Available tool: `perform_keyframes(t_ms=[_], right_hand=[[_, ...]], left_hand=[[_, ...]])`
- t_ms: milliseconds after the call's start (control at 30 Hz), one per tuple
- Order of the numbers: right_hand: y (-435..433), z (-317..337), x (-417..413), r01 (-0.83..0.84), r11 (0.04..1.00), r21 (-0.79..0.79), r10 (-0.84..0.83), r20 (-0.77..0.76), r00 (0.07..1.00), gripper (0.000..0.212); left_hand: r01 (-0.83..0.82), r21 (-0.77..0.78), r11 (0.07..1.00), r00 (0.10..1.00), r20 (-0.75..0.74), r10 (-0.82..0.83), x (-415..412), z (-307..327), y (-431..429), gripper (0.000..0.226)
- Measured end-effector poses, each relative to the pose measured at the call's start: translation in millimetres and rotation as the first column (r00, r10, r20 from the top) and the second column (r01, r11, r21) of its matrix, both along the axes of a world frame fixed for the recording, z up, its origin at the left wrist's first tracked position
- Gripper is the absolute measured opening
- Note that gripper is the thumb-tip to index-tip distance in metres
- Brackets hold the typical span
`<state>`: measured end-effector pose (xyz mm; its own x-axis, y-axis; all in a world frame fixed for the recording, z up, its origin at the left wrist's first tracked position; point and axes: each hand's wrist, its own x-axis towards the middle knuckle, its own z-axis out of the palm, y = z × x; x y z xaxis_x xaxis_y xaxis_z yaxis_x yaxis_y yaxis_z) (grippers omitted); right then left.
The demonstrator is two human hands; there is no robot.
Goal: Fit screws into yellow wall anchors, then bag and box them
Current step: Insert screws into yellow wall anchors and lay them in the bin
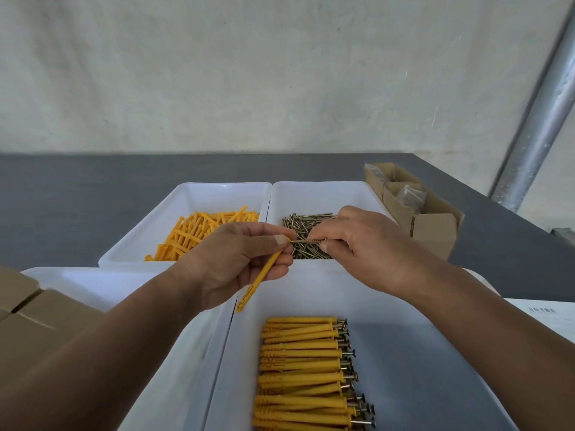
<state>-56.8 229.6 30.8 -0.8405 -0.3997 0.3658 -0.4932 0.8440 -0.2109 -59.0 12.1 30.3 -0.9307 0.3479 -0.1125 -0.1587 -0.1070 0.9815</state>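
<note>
The yellow anchor (263,273) was held in the left hand (236,262), pinched between thumb and fingers near its open end, with its split tip pointing down toward the person. The right hand (367,250) grasped one screw (306,241) with its fingertips and kept it lying level, and the point of the screw was touching the mouth of the anchor beside the left thumb. Both hands were in the air above the place where the trays meet.

Under the hands, near the front edge of the table (77,206), stood a white tray (420,353) that held a neat row of finished anchors (301,374), each with a screw head showing on the right side. To its left was another white tray (93,284), partly hidden by the left forearm. Farther back, side by side and touching, were a tray of loose anchors (199,231) on the left and a tray of loose screws (308,227) on the right. At the back right corner of the table an open cardboard box (432,228) held small clear bags (410,194). At the left edge another cardboard box (28,312) was seen.
</note>
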Motion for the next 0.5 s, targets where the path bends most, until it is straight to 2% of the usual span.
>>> perform_keyframes(t_ms=[300, 500], right_hand=[[-1.1, 4.4, 4.7, 0.008, 0.995, 0.096, -0.002, -0.064, 0.998, 0.028], [-0.5, 8.2, 7.6, 0.015, 0.994, 0.11, -0.006, -0.076, 0.997, 0.03]], left_hand=[[0.035, -0.082, 0.996, 0.999, 0.017, -0.034, 1.3, 0.8, -1.3, 0.021], [0.036, -0.129, 0.991, 0.999, 0.024, -0.033, 1.9, -0.8, -0.5, 0.014]])
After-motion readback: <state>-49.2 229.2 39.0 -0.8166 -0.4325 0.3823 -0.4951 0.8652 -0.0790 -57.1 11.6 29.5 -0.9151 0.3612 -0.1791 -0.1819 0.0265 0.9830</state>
